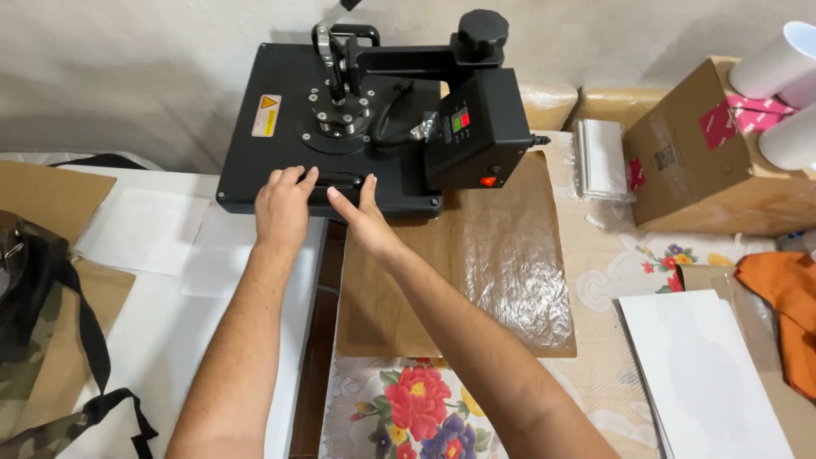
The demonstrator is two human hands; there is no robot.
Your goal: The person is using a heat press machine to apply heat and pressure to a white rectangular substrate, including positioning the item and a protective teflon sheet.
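Observation:
A black heat press stands at the back of the table, its flat top plate swung over to the left. My left hand curls over the front edge of that plate, fingers on the black handle bar. My right hand lies flat beside it, fingers together, touching the same front edge. A black control box with a red light sits on the press's right side. Under the press lies a brown sheet with a shiny wrinkled film on it.
A cardboard box and white mugs stand at the back right. White sheets and an orange cloth lie on the right. A camouflage bag with black straps is on the left. A floral tablecloth covers the near table.

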